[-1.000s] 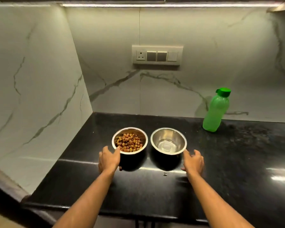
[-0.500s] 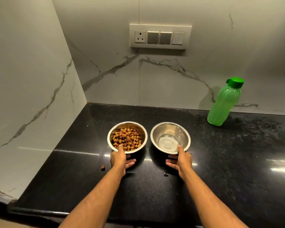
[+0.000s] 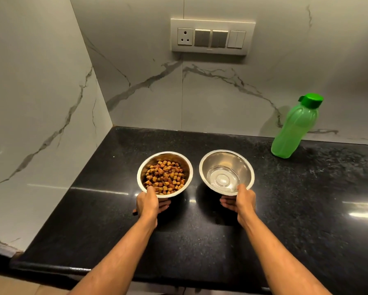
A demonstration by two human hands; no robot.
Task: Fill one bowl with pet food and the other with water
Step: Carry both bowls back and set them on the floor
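Side by side on a black stone table (image 3: 285, 209), two steel bowls sit just apart, each gripped at its near rim by one of a person's bare hands. At left, the left hand (image 3: 148, 204) clasps the food bowl (image 3: 142, 173), thumb over the rim and fingers curled beneath; brown pet food (image 3: 165, 176) fills it. At right, the right hand (image 3: 241, 202) grasps the water bowl (image 3: 206, 167) the same way; shallow clear water (image 3: 222, 179) covers its bottom. A green bottle (image 3: 294, 128) with its cap on stands well apart at the back right, near the marble wall (image 3: 40, 92). A switch panel (image 3: 212, 37) is mounted on the wall above.
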